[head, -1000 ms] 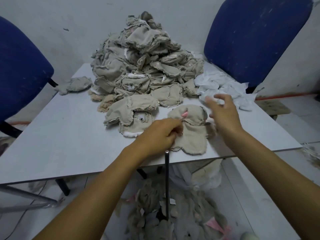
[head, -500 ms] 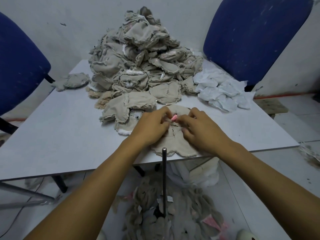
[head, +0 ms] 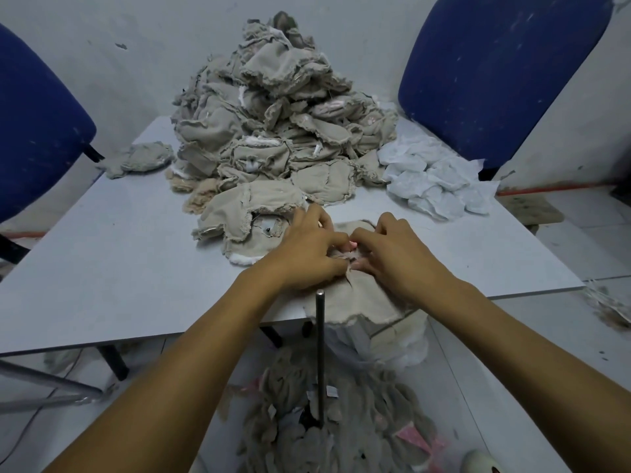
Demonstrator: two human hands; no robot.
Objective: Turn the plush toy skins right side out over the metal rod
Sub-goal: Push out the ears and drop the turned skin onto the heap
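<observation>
Right hand (head: 397, 257) has come in from open air to meet left hand (head: 309, 252); each grip now pinches the beige skin (head: 362, 298) at the tabletop (head: 119, 268) near edge. Rod (head: 320, 339) stands upright just nearer, tip below the hands, left slightly closer. Opening hidden under fingers.

You've got two blue chairs (head: 491, 73) flanking the grey table (head: 102, 254), and white fabric scraps (head: 437, 179) piled far right.

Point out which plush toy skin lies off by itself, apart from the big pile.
The lone skin at the table's far left edge, beside the left blue chair. Bare table separates it from the big pile; the other skins touch or overlap.
</observation>
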